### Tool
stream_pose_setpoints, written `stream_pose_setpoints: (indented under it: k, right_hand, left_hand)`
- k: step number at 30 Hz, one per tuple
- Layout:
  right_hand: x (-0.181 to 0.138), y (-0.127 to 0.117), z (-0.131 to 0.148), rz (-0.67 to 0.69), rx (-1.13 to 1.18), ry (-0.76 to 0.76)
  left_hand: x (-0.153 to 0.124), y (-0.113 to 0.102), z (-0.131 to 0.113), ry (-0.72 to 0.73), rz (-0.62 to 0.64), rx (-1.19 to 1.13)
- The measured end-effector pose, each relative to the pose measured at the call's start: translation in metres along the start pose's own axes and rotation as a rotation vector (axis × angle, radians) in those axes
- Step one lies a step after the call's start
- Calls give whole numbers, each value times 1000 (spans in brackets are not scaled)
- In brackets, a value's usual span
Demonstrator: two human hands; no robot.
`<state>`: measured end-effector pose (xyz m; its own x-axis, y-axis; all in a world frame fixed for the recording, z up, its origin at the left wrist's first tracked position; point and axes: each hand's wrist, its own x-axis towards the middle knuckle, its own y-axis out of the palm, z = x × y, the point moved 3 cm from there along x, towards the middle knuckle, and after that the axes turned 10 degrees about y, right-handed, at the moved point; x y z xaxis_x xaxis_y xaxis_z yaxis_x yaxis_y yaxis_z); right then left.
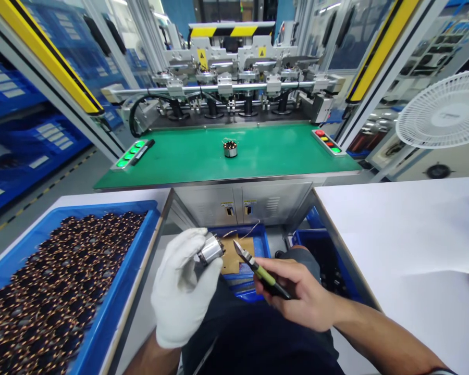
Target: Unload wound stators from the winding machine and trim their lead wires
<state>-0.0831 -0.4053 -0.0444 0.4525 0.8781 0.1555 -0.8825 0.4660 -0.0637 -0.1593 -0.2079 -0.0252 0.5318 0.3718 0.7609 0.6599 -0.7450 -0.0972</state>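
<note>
My left hand [183, 286], in a white glove, grips a silver cylindrical motor stator [211, 249] between thumb and fingers, its dark end turned to the right. Thin wire ends stick out from that side. Bare, my right hand [299, 291] is wrapped round the green-and-black handles of cutting pliers [264, 275]. Their jaws point up and left, a short gap away from the stator. Another stator [230, 149], with copper windings and a loop of wire on top, stands on the green work surface [172, 156] ahead.
A blue tray [151, 208] full of copper-wound parts lies at the left. Below my hands is a blue bin [262, 242] with cardboard in it. Beyond the green surface stands a winding machine [234, 86]. Button panels [326, 141] and a white fan [449, 112] are at the right.
</note>
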Motion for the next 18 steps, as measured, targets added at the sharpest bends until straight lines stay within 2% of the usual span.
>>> stream_pose_setpoints:
  k: [2, 5, 14, 18]
  right_hand:
    - [-3, 1, 5, 47, 43, 29]
    - [-3, 2, 13, 103, 6, -16]
    - [-4, 4, 11, 119, 98, 84]
    - [-4, 6, 11, 112, 100, 49]
  left_hand:
    - [-2, -1, 2, -12, 5, 20]
    - [-4, 0, 3, -55, 19, 60]
    - [-15, -2, 2, -60, 51, 121]
    - [-18, -3, 3, -62, 63, 184]
